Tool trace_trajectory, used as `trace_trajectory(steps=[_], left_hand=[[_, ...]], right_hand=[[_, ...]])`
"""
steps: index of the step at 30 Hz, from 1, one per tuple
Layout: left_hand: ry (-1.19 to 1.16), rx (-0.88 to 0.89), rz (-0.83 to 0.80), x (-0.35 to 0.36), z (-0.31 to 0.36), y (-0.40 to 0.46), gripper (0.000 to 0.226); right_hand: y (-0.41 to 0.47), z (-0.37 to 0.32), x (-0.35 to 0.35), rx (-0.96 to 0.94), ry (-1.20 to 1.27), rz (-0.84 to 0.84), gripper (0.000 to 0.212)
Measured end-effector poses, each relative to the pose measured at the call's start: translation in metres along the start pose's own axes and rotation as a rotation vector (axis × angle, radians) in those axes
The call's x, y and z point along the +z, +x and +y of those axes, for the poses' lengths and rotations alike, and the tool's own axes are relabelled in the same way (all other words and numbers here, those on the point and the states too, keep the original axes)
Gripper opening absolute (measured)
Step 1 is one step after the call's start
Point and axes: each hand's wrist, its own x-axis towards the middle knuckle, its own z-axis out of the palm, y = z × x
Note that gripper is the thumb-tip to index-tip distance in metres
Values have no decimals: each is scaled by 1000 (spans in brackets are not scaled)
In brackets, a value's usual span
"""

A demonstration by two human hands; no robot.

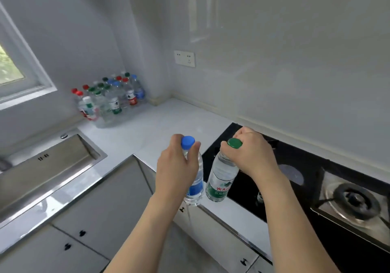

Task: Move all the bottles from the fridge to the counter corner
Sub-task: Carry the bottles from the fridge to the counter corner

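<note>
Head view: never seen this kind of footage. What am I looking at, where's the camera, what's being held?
There is no robot. The one camera sits on a person's head and looks forward and down at their own bare hands. The left hand grips a blue-capped bottle near its neck. The right hand grips a green-capped bottle the same way. Both bottles hang over the front edge of a white counter. A cluster of bottles already stands in the far corner by the window. A steel sink lies to the left, a gas hob to the right.
</note>
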Motion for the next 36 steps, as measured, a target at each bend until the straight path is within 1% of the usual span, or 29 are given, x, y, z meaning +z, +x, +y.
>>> trace_trajectory(steps=[6, 12, 15, 23, 29, 36], left_hand=[[269, -87, 51, -8, -16, 37, 32], [319, -141, 92, -2, -23, 76, 30], [355, -153, 80, 1, -29, 98, 28], [349, -153, 40, -2, -71, 162, 30], [329, -157, -33, -22, -133, 228, 30], [262, -159, -54, -57, -203, 299, 28]], right_hand=[[53, -17, 24, -81, 127, -92, 39], [105, -24, 35, -130, 114, -130, 40], [127, -29, 44, -141, 90, -162, 39], [181, -59, 95, -122, 67, -184, 44], [228, -99, 155, -72, 47, -175, 40], [274, -157, 215, -25, -14, -143, 41]])
